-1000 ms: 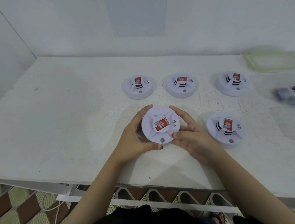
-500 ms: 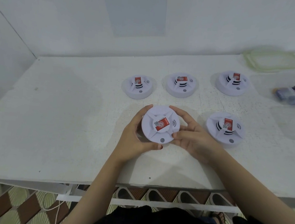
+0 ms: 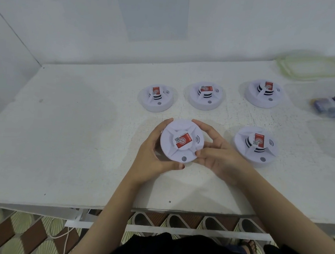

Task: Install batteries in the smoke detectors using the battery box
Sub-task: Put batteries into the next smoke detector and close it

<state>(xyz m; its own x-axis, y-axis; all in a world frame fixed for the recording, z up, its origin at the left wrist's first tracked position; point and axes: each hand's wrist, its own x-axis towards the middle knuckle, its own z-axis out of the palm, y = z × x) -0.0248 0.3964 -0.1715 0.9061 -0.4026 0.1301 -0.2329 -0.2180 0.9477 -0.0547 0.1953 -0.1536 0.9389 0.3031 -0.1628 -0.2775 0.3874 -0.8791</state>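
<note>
On the white table [image 3: 60,137] the left hand [image 3: 149,159] clamps its fingers on the left rim of a round white plastic smoke detector [image 3: 181,142], the right hand [image 3: 220,160] on its right rim. The clear battery box [image 3: 334,106] lies well right of it, nearer the right hand.

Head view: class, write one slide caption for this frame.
Left hand and right hand grip one smoke detector; four other detectors lie on the white table, batteries far right.
</note>
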